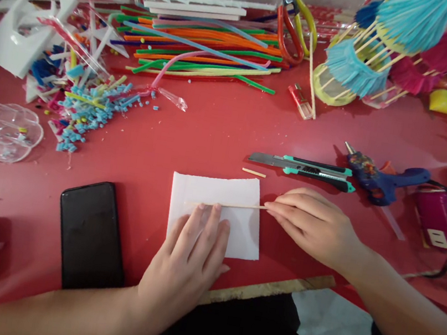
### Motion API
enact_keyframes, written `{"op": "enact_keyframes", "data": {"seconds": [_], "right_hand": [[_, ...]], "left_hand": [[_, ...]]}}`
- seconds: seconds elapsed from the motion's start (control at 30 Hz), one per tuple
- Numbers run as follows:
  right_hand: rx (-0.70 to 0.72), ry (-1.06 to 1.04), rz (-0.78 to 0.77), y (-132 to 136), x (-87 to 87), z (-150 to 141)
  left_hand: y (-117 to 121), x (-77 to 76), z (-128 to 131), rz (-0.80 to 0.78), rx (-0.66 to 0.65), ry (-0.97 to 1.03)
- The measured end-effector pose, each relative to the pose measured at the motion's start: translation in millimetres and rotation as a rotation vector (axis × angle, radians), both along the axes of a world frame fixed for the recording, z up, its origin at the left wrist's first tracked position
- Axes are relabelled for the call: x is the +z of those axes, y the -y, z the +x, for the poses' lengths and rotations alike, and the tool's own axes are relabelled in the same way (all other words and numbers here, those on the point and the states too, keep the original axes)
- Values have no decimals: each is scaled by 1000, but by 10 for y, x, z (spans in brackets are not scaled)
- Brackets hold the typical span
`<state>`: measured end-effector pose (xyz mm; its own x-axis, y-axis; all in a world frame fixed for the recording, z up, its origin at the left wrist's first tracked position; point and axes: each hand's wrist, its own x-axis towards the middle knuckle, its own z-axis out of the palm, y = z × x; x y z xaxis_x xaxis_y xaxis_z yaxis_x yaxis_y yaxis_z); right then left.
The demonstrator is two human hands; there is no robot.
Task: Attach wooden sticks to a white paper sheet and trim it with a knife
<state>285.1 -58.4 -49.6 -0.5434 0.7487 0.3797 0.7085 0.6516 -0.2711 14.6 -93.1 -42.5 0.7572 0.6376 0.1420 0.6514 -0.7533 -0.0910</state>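
A white square of paper or card (245, 190) lies near the table's front edge. Across it runs a thin wooden stick (243, 206). My left hand (195, 247) rests flat on the white square, its fingertips at the stick's lower side. At the stick's right end, my right hand (311, 222) pinches it between thumb and fingers. A short cut piece of stick (253, 172) lies just beyond the square. Above my right hand is a green and black utility knife (319, 172), its blade pointing left.
A blue hot glue gun (389, 181) lies to the right. A black phone (91, 234) is left of my left hand. Behind are colourful straws (208, 47), scissors (293, 21), a red sharpener-like item (300, 100), small blue bits (88, 114) and paper umbrella-like pieces (355, 69).
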Motion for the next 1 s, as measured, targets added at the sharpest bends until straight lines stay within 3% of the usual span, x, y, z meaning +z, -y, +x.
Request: {"op": "enact_keyframes", "data": {"seconds": [1.0], "right_hand": [[21, -11, -27, 9, -12, 20]], "left_hand": [[5, -24, 8, -1, -1, 16]]}}
